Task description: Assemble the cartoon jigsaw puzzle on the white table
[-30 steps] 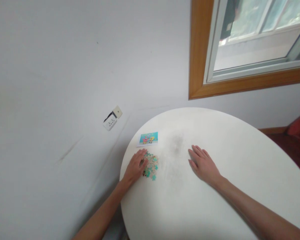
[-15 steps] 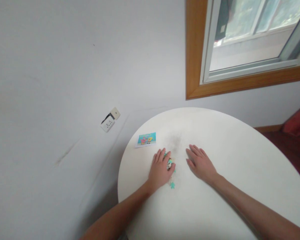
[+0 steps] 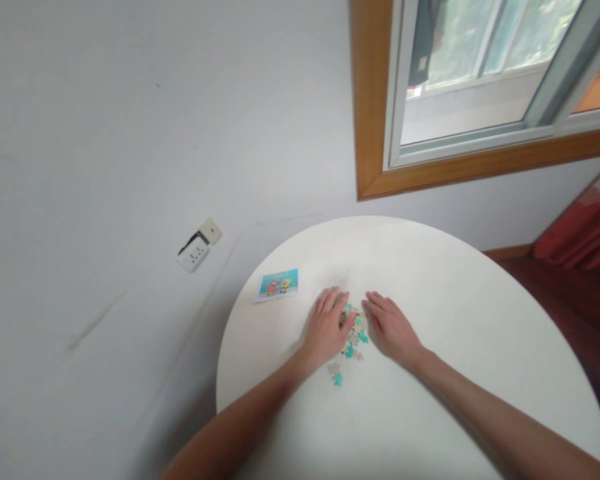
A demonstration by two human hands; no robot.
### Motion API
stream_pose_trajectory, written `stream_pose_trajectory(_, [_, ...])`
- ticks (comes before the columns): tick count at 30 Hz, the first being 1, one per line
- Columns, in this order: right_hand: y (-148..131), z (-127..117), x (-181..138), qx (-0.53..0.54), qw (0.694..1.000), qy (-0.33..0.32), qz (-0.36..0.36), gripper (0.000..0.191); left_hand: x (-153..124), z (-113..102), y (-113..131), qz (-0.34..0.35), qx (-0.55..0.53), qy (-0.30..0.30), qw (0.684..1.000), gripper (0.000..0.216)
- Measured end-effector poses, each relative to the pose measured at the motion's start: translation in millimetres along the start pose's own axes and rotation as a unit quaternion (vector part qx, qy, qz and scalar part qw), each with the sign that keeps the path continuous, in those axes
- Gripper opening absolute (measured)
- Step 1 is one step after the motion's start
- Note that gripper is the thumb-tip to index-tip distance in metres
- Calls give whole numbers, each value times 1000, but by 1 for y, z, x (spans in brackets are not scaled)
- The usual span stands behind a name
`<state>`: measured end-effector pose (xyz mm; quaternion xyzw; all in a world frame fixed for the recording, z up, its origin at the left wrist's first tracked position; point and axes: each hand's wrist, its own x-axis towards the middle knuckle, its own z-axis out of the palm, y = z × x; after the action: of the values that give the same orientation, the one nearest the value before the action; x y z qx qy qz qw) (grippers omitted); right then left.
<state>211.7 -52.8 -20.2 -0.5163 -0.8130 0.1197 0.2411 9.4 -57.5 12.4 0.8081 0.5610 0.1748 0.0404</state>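
A small heap of jigsaw puzzle pieces (image 3: 354, 333), some teal and some beige, lies on the white round table (image 3: 460, 320). My left hand (image 3: 326, 328) rests along the heap's left side, palm down, fingers stretched out and touching the pieces, hiding some of them. On the other side, my right hand (image 3: 389, 327) lies flat with its fingers extended, close against the heap's right edge. Just below the heap, a teal piece (image 3: 337, 379) sits apart with a beige one beside it. Neither hand grips anything.
A picture card (image 3: 279, 285) with cartoon figures lies at the table's left. Behind the table stand a wall with a power socket (image 3: 194, 254) and a wood-framed window (image 3: 373, 120). A red curtain (image 3: 580, 230) hangs at the right.
My hands have come closer together around the puzzle pieces. More of the heap shows between them, piled nearer my right hand. The camera view has shifted slightly right.
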Motion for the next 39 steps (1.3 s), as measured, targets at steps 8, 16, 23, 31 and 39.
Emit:
stream_pose_trajectory(8, [-4, -3, -1, 4, 1000, 11, 6, 42, 23, -34, -139, -264, 85, 72, 958, 47])
stream_pose_trajectory(16, [-7, -6, 0, 10, 1000, 7, 15, 42, 25, -57, -190, -294, -14, 65, 953, 60])
stream_pose_trajectory(23, [-4, -5, 2, 34, 999, 9, 25, 43, 36, -59, -155, -212, -120, 115, 963, 26])
stream_pose_trajectory(31, [1, -7, 10, 277, 944, 105, 142, 49, 45, -48, -59, -123, -288, 187, 931, 34])
stream_pose_trajectory(39, [16, -24, 21, 474, 832, 211, 196, 33, 45, -15, -14, -71, -406, 104, 905, 30])
